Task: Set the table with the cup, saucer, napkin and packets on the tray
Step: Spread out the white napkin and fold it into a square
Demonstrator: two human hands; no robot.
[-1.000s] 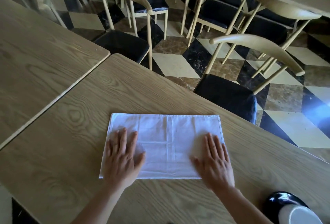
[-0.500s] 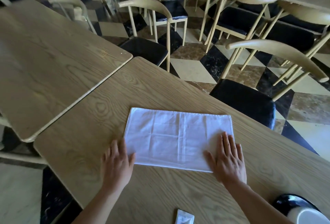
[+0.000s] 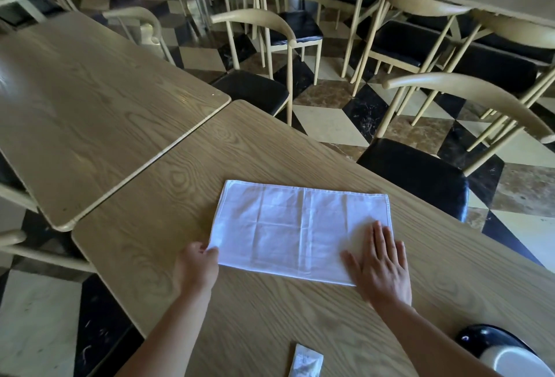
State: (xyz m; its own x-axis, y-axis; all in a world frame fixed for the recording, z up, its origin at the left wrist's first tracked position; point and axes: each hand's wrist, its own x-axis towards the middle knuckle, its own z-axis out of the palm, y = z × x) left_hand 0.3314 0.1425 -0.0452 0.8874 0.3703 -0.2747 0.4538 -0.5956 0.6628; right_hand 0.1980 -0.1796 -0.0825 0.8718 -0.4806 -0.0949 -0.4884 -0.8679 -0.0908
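A white folded napkin (image 3: 297,226) lies flat on the wooden table (image 3: 270,316) in front of me. My left hand (image 3: 196,265) pinches the napkin's near left corner with curled fingers. My right hand (image 3: 380,265) rests flat on the napkin's near right corner, fingers straight. A small white packet (image 3: 305,361) lies on the table at the bottom edge, between my forearms. At the bottom right corner a black glossy dish with a white saucer or cup (image 3: 507,352) is partly cut off by the frame.
A second wooden table (image 3: 90,100) butts against mine on the left, with a narrow seam between. Chairs with black seats (image 3: 417,175) stand along the far table edge. More chairs and tables fill the checkered floor behind.
My left hand has slid off the napkin to its near left corner and curled to pinch it. My right hand stays flat on the right side. The view has shifted back, revealing the packet.
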